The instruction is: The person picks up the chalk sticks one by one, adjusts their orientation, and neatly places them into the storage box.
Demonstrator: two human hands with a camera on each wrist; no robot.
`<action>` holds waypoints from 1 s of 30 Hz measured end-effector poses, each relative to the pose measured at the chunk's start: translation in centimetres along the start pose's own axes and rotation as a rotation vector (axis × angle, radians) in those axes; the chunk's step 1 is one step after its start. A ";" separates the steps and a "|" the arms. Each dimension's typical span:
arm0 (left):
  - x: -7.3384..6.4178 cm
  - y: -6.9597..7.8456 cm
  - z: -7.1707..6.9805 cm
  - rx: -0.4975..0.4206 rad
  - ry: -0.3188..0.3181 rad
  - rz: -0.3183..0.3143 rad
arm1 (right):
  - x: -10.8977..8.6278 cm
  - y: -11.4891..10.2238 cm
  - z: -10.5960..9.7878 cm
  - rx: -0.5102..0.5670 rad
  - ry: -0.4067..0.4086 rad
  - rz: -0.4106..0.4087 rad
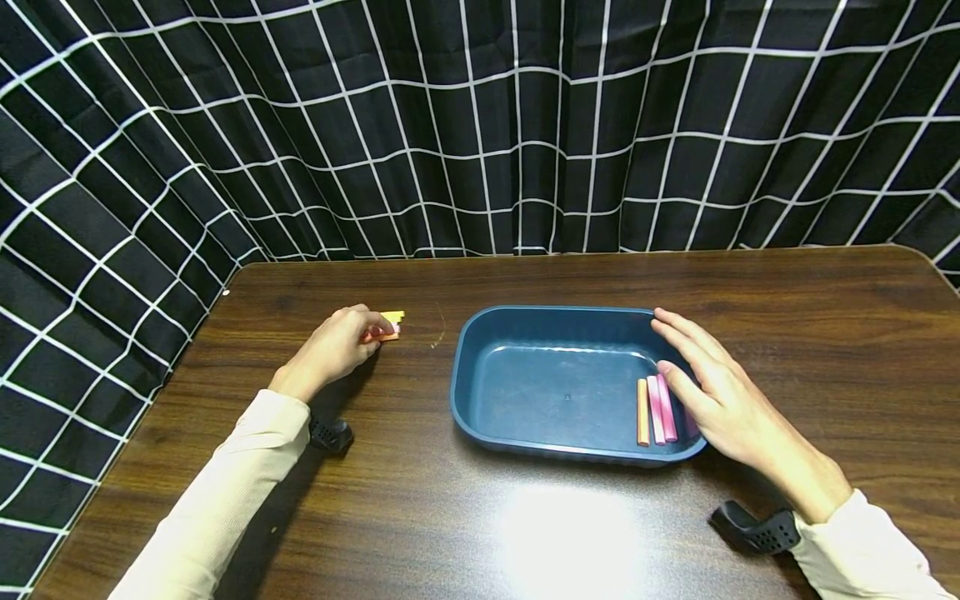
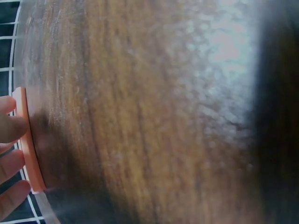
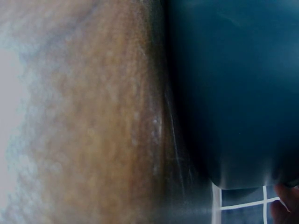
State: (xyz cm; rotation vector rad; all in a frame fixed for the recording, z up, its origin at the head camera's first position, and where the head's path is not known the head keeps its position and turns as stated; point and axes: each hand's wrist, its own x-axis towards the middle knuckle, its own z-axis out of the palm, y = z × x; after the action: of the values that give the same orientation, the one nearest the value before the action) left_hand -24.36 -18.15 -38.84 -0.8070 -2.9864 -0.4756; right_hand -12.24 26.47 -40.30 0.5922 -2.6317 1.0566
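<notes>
Nearest, a bulky black wrist device (image 1: pixel 753 529) sits at five o'clock from the deep-blue, round-cornered plastic bin (image 1: pixel 540 408); swinging that wrist inward could knock the bin askew on the smooth brown wood-grain table (image 1: pixel 420 500).

Inside, at four o'clock, a slim pale-orange stick (image 1: pixel 642 412), a pale-pink stick (image 1: pixel 656 408) and a deep-pink stick (image 1: pixel 667 408) lie side by side. The right hand (image 1: pixel 727 400) reaches over the bin's three o'clock end, fingers extended, thumb beside the pinks; whether it presses the wall I cannot tell. A careless thumb might scatter that row, and leaning on the rim might tip or slide the bin.

Farther off, at ten o'clock from the bin, the left hand (image 1: pixel 333 343) pinches a smooth orange stick (image 2: pixel 31 147). A yellow stick (image 1: pixel 392 316) lies alongside; whether it is gripped too is unclear. Uneven fingertip pressure could let one slip and roll, perhaps toward the white-gridded black cloth curtain (image 1: pixel 487 125) at twelve o'clock.
</notes>
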 end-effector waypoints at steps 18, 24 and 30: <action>-0.3 -0.5 0.5 -0.039 0.007 0.060 | 0.1 0.1 0.0 -0.007 0.010 -0.027; -0.1 -0.3 0.3 -0.060 -0.036 0.009 | -0.1 -0.1 0.0 -0.001 -0.005 0.007; 0.0 -0.2 -0.1 -0.048 -0.074 -0.004 | 0.1 0.0 0.0 -0.009 0.005 -0.015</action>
State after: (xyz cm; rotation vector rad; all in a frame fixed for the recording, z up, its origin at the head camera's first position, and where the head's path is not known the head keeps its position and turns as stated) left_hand -24.46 -18.37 -38.80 -0.8405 -3.0562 -0.5307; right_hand -12.34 26.50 -40.24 0.6063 -2.6224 1.0403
